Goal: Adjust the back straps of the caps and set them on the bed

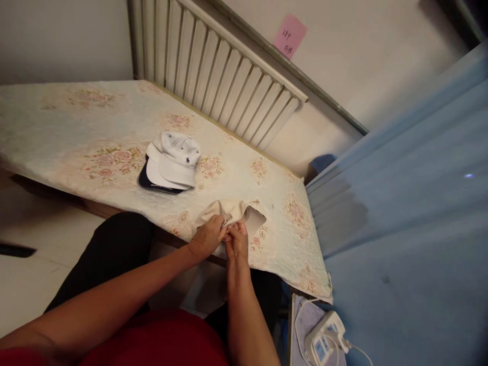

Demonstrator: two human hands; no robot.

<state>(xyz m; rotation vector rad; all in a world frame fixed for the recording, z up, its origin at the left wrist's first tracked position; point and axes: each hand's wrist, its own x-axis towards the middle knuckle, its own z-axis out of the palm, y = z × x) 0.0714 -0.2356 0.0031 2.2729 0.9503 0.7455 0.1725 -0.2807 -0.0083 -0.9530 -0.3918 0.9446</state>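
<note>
A beige cap (232,211) lies at the near edge of a table covered with a floral cloth (76,132). My left hand (208,236) and my right hand (237,241) meet at the cap's near side. Both have their fingers pinched closed on its back part, close together. What exactly they pinch there is hidden under the fingers. The cap's brim (254,219) points to the right.
A stack of caps (171,162), white ones over a dark one, sits farther back on the table. A white radiator (229,76) lines the wall behind. A blue curtain (400,213) hangs at right. A power strip (324,343) lies low at right.
</note>
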